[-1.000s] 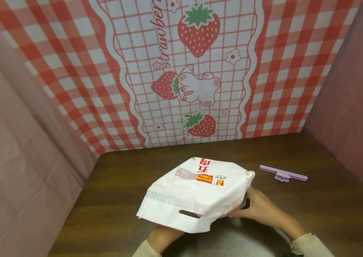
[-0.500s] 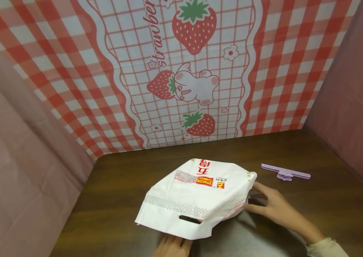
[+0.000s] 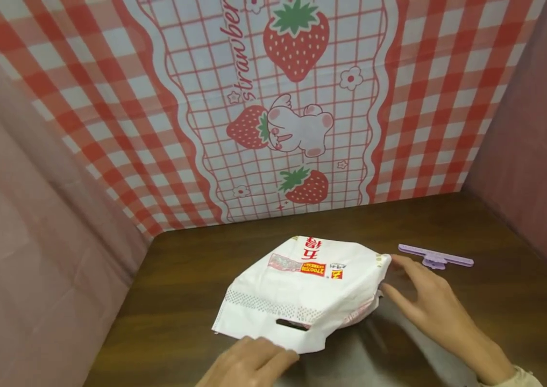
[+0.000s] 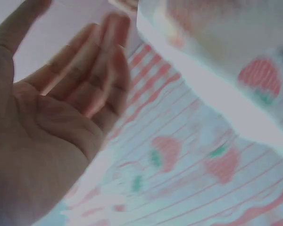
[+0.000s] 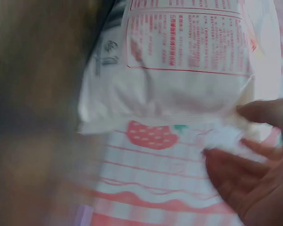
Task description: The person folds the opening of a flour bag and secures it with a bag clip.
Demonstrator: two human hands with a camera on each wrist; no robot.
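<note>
A white plastic bag (image 3: 273, 290) with red and yellow printing and a slot handle lies bulging on the table. At its near edge, in the head view, is my left hand (image 3: 254, 363); in the left wrist view that hand's palm (image 4: 47, 136) faces the camera, fingers relaxed and nothing held. Off the bag's right corner, my right hand (image 3: 440, 309) spreads thumb and fingers apart. The right wrist view has the bag's printed underside (image 5: 179, 61) close to the right thumb (image 5: 262, 112); whether they touch I cannot tell.
A lilac bag clip (image 3: 435, 256) lies on the dark wooden table (image 3: 171, 301), right of and beyond the bag. A red-checked strawberry cloth (image 3: 292, 118) hangs behind the table. Pink drapes (image 3: 534, 161) stand at both sides.
My right hand has let go of the bag's side and drawn away to the right. From beneath the bag, my left hand has come out to its near edge. The bag stays put.
</note>
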